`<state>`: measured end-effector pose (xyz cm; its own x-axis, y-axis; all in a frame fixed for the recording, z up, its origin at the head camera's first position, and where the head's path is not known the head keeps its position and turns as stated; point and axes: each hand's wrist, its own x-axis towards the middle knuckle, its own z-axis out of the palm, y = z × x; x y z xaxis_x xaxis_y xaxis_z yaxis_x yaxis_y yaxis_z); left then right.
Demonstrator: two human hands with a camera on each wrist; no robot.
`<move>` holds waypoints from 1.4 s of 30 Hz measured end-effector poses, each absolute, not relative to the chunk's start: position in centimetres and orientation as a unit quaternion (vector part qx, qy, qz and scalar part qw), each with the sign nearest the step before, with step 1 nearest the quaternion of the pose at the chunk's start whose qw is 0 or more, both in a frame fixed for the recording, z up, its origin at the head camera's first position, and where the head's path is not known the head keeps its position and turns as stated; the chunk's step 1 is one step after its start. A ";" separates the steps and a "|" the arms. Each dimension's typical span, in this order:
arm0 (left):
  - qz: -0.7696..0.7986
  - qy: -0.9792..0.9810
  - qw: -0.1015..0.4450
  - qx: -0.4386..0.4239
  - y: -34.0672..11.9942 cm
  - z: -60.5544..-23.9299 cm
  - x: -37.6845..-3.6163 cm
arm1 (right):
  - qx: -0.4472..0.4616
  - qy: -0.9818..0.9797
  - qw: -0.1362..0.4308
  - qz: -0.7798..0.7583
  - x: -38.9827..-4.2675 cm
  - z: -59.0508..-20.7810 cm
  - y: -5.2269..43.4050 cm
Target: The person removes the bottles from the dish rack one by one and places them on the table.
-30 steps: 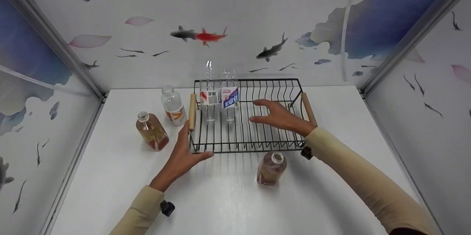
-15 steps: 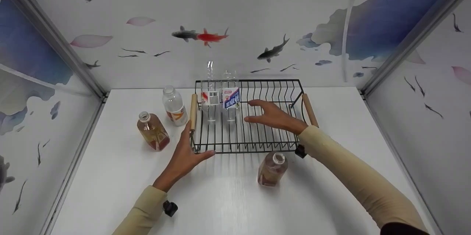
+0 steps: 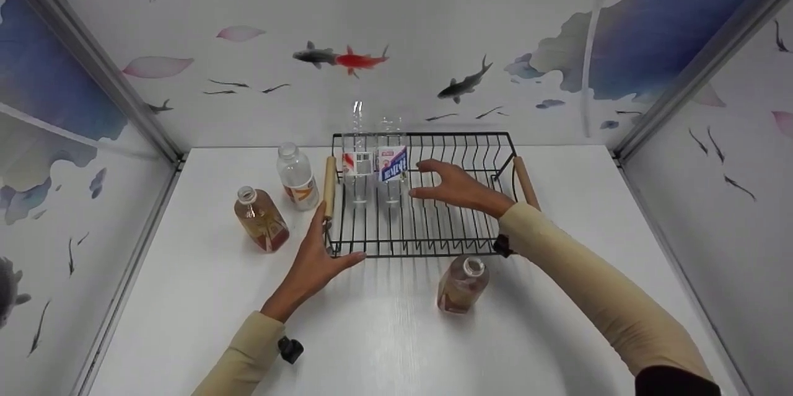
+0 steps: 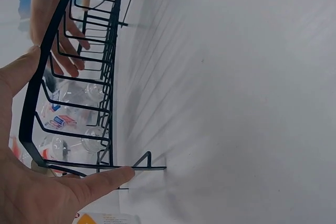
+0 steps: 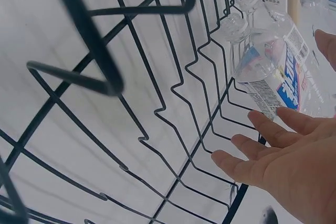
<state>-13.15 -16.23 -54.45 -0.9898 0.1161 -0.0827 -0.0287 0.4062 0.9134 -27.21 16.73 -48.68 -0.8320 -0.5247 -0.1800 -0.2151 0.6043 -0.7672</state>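
Observation:
My left hand (image 3: 313,266) is at the front left corner of a black wire dish rack (image 3: 427,256), its fingers against the side and its thumb against the front rail. Both stay straight and spread in the left wrist view. Over the rack's middle, my right hand (image 3: 461,188) reaches in from the right, holding nothing. Its straightened fingers come close to a clear plastic bottle (image 5: 286,72) with a blue, white and red label. Left of that one, a second clear bottle (image 3: 359,164) with a red and white label also lies in the rack.
Left of the rack stand a clear bottle (image 3: 300,182) with an orange mark and a brownish bottle (image 3: 263,222). Another brownish bottle (image 3: 461,284) stands before the rack's front rail. Wooden handles (image 3: 525,182) flank the rack. Printed panels (image 3: 403,24) enclose the white table (image 3: 384,334).
My right hand has moved a little left, closer to the blue-labelled bottle. My left hand keeps its place at the rack's corner. The bottles have not moved.

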 end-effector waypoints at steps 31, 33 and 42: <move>0.554 0.830 0.065 0.022 -16.3 -54.8 -13.1 | -0.214 0.844 0.216 -0.441 -30.3 -50.4 14.4; 0.552 0.831 0.063 0.021 -16.3 -54.7 -13.2 | -0.211 0.839 0.223 -0.449 -30.6 -50.5 14.4; 0.554 0.830 0.067 0.015 -16.3 -54.8 -13.1 | -0.220 0.818 0.248 -0.469 -31.3 -51.3 14.2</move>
